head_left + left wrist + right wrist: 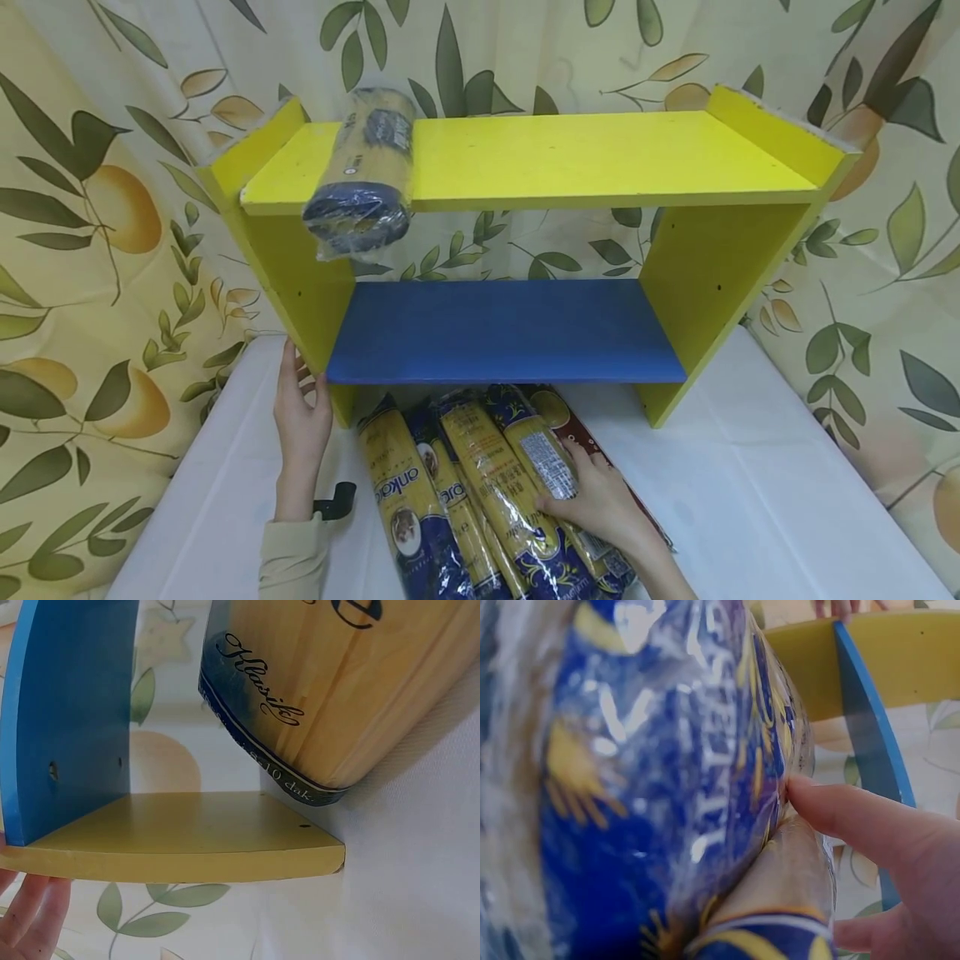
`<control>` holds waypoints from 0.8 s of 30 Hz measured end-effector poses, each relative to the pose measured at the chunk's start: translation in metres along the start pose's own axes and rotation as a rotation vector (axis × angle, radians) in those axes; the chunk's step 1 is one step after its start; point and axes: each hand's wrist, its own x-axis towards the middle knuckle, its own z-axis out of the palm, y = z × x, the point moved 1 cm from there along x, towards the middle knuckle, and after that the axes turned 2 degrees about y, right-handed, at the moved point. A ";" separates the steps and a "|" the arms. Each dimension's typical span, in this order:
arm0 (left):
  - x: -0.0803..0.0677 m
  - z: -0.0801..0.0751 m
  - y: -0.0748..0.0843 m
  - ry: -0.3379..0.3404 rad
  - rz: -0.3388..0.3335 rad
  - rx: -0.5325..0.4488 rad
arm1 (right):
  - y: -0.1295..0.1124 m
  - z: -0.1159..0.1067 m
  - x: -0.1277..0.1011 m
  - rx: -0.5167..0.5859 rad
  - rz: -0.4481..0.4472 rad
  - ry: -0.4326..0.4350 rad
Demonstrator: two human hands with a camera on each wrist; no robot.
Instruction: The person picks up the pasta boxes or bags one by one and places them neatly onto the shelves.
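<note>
My left hand (303, 417) rests against the outer side of the shelf unit's left yellow panel (300, 292), beside the blue shelf (502, 333). In the left wrist view its fingers (34, 915) lie fairly straight along that panel. My right hand (600, 500) grips a blue-and-gold spaghetti pack (547, 458), thumb on one side and fingers over the other. The right wrist view shows a fingertip pressed between two packs. Several more spaghetti packs, including an "ankara" pack (405, 508), lie side by side on the white table, in front of the unit.
A wrapped spaghetti pack (367, 167) lies on the yellow top shelf (562, 158) at its left end, jutting past the front edge. A dark red pack (570, 425) lies at the right of the row. Leaf-patterned curtains (90, 250) surround the white table (787, 500).
</note>
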 end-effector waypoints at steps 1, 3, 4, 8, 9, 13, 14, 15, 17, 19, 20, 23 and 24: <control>0.000 0.000 0.000 -0.001 0.001 -0.002 | 0.001 0.000 0.000 -0.001 0.004 -0.001; 0.000 0.000 0.000 -0.003 0.000 -0.003 | 0.001 -0.001 0.001 0.001 0.014 -0.008; 0.000 0.000 0.000 -0.004 -0.001 -0.002 | 0.001 -0.001 0.001 0.003 0.022 -0.013; 0.000 0.000 0.000 -0.010 -0.006 -0.001 | 0.002 -0.001 0.002 0.002 0.050 -0.041; 0.000 0.000 0.000 -0.010 -0.005 -0.002 | 0.002 -0.001 0.002 0.001 0.057 -0.046; 0.000 0.000 -0.001 -0.006 0.004 0.001 | 0.004 0.000 0.002 0.020 0.079 -0.045; 0.000 0.000 -0.001 -0.003 0.005 0.000 | 0.004 0.001 0.002 0.026 0.085 -0.041; 0.000 0.000 -0.001 -0.002 0.005 0.001 | 0.005 0.001 0.002 0.030 0.091 -0.037; 0.000 0.000 -0.001 0.000 0.005 0.004 | 0.007 0.002 0.001 0.036 0.107 -0.023; 0.000 0.000 0.000 0.001 0.002 0.005 | 0.009 0.003 0.001 0.046 0.120 -0.008; 0.000 0.000 0.000 0.001 0.001 0.006 | 0.010 0.003 0.001 0.044 0.121 0.003; 0.000 0.001 0.000 0.000 -0.002 0.011 | 0.013 0.004 -0.001 0.053 0.119 0.038; 0.000 0.001 -0.001 -0.001 -0.002 0.013 | 0.014 0.004 -0.001 0.061 0.117 0.049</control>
